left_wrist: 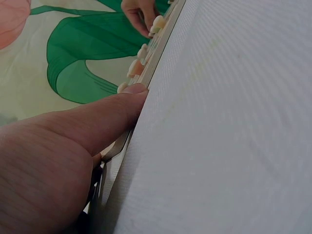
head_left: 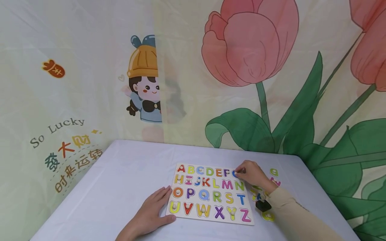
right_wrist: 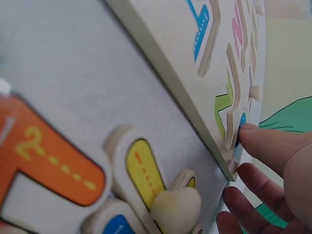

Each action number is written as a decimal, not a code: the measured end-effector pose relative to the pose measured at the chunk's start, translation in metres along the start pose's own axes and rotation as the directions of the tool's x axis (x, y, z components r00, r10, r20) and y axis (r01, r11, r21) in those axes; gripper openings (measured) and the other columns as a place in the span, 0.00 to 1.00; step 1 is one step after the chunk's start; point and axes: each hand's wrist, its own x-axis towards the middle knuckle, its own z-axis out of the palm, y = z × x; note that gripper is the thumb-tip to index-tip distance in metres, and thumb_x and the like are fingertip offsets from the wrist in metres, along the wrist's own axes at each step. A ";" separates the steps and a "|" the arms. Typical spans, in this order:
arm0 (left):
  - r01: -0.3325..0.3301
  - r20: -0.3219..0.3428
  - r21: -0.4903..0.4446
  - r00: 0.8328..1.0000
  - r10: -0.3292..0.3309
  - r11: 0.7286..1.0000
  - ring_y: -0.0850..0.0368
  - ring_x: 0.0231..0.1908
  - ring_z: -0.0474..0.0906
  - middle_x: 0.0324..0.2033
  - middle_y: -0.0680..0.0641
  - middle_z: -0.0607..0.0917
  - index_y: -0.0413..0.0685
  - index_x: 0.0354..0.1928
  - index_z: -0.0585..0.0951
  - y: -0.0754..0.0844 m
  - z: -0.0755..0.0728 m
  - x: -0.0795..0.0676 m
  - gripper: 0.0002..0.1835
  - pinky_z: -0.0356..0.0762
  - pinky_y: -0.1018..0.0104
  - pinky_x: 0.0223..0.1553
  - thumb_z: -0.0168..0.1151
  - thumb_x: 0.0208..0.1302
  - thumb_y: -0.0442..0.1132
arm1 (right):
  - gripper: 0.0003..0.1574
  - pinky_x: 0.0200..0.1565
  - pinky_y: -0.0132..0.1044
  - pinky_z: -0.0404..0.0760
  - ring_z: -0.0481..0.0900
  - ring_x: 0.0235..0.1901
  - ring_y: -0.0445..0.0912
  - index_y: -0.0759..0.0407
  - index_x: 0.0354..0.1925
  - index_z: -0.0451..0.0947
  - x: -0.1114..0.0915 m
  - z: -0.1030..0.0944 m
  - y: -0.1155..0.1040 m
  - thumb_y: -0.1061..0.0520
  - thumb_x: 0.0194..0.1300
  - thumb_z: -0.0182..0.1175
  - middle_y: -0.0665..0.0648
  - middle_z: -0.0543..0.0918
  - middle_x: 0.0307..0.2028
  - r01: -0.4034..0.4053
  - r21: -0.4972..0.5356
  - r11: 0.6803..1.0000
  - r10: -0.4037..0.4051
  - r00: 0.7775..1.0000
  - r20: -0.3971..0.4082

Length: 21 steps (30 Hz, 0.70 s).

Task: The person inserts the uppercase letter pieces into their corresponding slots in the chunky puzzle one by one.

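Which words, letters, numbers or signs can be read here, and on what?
"So Lucky": left backdrop
"發大财": left backdrop
"时来运转": left backdrop
"A" to "F", "H" to "Z": letter board
Blue letter after "F": partly hidden by right hand
"2": orange loose piece
"1": yellow loose piece
"1": blue loose piece
Too small: sign on red emblem, other loose pieces

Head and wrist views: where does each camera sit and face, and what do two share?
Head: on the head, facing forward and down at the board and table; left hand, right hand and sleeve show.
Left wrist: on that wrist, looking low along a board edge toward the printed leaf; left thumb close, right hand beyond.
Right wrist: on that wrist, looking across loose letters to the board's corner; right fingers show.
Head and right wrist share the blue letter.
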 end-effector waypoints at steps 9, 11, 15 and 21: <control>-0.016 -0.006 -0.009 1.000 0.016 1.000 0.42 0.82 0.52 0.82 0.51 0.62 0.49 0.82 0.65 0.000 0.001 -0.002 0.55 0.55 0.31 0.77 0.72 0.59 0.69 | 0.10 0.38 0.35 0.79 0.76 0.40 0.46 0.57 0.49 0.91 -0.005 -0.001 0.004 0.58 0.71 0.72 0.51 0.82 0.40 0.032 -0.003 0.999 -0.032 0.999 0.020; -0.015 -0.006 -0.009 1.000 0.015 1.000 0.42 0.82 0.52 0.82 0.51 0.62 0.49 0.82 0.65 -0.001 0.002 -0.002 0.55 0.55 0.31 0.77 0.72 0.60 0.70 | 0.13 0.39 0.35 0.81 0.78 0.42 0.46 0.57 0.52 0.90 -0.008 -0.005 0.007 0.57 0.71 0.72 0.52 0.84 0.42 0.052 0.007 0.999 -0.052 0.998 0.018; -0.023 -0.011 -0.006 1.000 0.022 1.000 0.43 0.82 0.52 0.83 0.52 0.62 0.49 0.82 0.64 -0.001 0.002 -0.002 0.55 0.55 0.32 0.77 0.71 0.60 0.70 | 0.15 0.44 0.41 0.86 0.82 0.44 0.49 0.60 0.54 0.89 -0.013 -0.022 0.022 0.60 0.70 0.71 0.54 0.87 0.45 0.135 -0.009 0.991 -0.135 0.990 -0.026; -0.035 -0.018 -0.006 0.999 0.035 0.999 0.42 0.82 0.52 0.82 0.51 0.62 0.49 0.82 0.65 0.000 0.000 -0.002 0.55 0.55 0.32 0.77 0.72 0.60 0.69 | 0.14 0.47 0.48 0.88 0.84 0.45 0.50 0.59 0.52 0.90 -0.021 -0.054 0.057 0.63 0.69 0.71 0.54 0.88 0.46 0.205 -0.080 0.976 -0.208 0.977 -0.035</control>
